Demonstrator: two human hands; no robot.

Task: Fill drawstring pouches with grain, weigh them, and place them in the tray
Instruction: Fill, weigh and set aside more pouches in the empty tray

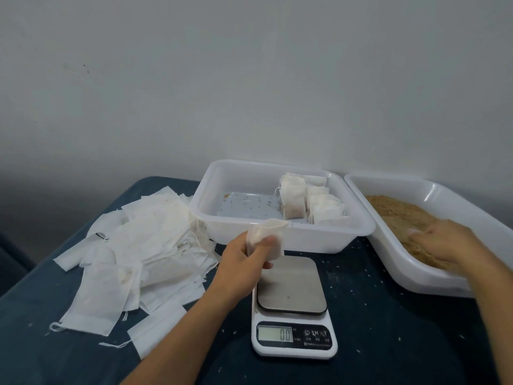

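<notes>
Left hand (244, 258) pinches empty drawstring pouch (266, 240) above scale (293, 307), mouth up for filling; right hand (444, 244), blurred, grip unclear, in grain (402, 215), frame right

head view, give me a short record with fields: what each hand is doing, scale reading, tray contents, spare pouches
left hand: left hand grips a small white fabric drawstring pouch above the scale, mouth up
right hand: right hand rests in the brown grain in the white plastic tub; blurred
scale: white digital kitchen scale, platform bare, display reads 0.0
tray: white plastic tray holds filled pouches standing at its right side, loose grains on its floor
spare pouches: heap of flat empty white pouches left of the scale
</notes>
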